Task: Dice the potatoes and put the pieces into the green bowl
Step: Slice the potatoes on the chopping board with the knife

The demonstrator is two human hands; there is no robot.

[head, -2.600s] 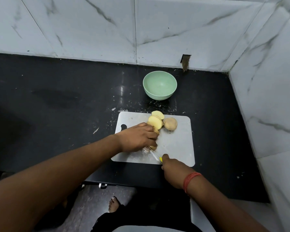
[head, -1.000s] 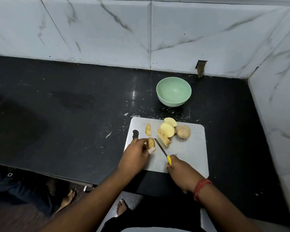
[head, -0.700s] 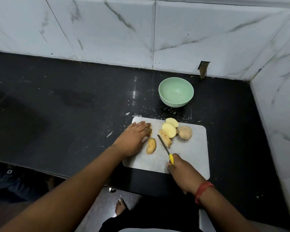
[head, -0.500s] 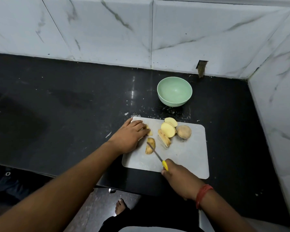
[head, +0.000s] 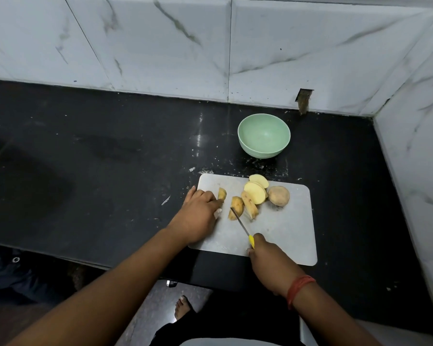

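Cutting board: bears potato pieces at its far half. Right hand grips yellow-handled knife, blade tip at a wedge. Left hand, fingers curled, touches a small piece at the board's left edge. Green bowl: beyond the board's far edge.

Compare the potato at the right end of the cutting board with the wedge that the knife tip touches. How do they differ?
The right-end potato looks rounded, brown skin all over what shows; the wedge is a narrow cut piece. The potato lies clear of the knife and both hands; the wedge lies at the blade tip, between the left hand and the pale slices. Both rest on the cutting board, not in the green bowl.
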